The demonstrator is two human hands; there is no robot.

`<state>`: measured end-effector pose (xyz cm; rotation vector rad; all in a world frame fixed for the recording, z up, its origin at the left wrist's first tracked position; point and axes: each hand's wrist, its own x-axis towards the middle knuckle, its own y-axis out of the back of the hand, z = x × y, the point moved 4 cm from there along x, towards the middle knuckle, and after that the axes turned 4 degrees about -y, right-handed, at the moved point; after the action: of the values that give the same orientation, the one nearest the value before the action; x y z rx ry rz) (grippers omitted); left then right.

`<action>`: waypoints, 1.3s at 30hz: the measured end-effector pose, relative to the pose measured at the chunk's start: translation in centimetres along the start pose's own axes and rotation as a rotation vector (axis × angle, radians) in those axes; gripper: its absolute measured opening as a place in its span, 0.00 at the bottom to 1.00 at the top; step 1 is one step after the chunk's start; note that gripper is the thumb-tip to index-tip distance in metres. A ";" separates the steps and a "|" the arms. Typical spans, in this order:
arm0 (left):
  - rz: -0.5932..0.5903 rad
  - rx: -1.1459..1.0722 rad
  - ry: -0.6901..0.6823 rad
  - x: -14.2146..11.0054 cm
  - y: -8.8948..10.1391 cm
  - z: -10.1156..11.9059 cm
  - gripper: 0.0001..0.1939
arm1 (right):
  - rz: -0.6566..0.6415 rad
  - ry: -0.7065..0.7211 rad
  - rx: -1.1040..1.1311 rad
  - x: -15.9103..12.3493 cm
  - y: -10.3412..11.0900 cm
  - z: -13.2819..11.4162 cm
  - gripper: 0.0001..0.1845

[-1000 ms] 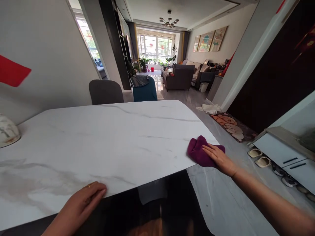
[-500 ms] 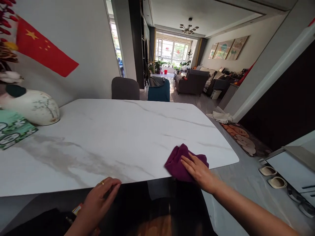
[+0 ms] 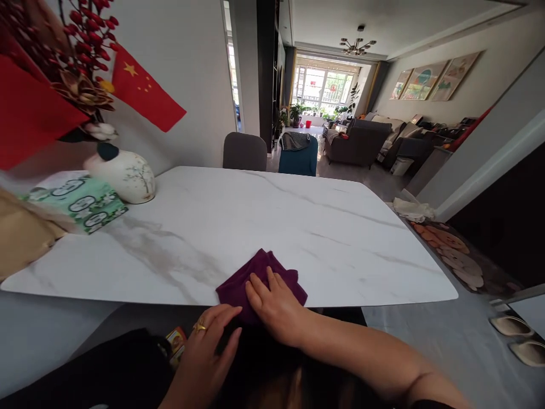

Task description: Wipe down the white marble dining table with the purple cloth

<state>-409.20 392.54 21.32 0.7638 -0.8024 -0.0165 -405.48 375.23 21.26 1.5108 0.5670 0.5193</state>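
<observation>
A folded purple cloth [image 3: 258, 278] lies on the white marbled table [image 3: 238, 221] at its near edge, with a corner over the edge. My right hand [image 3: 279, 309] bears down on the cloth from above, its fingers slightly bent over it. Just to the left, my left hand [image 3: 213, 335], with a gold ring, is at the table's near edge. Its thumb and fingers are apart with nothing between them, and its fingertips come close to the cloth; whether they touch it I cannot tell.
At the table's left end stand a green tissue pack [image 3: 91, 207], a painted white vase [image 3: 134, 176] with red berries and flags, and a brown bag [image 3: 25, 238]. A grey chair [image 3: 244, 150] and a blue chair [image 3: 298, 159] are at the far side.
My right hand has slid the purple cloth leftward along the near edge, close to my left hand. The view has turned left, bringing in more of the vase and the tissue pack.
</observation>
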 end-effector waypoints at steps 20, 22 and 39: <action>-0.259 0.416 0.250 1.2 -6.0 1.4 0.43 | 0.183 -0.068 0.223 -5.7 0.1 5.9 0.49; -0.340 0.447 0.297 2.3 -7.1 1.2 0.48 | 0.260 -0.106 0.190 -7.8 -0.8 7.7 0.45; -0.651 0.359 -0.048 1.5 -4.3 -3.1 0.38 | 0.439 0.032 -0.062 -10.0 -1.0 9.9 0.41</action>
<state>-405.02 390.80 18.23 1.3452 -0.5775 -0.4853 -406.87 361.19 20.31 1.5742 0.2372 0.8912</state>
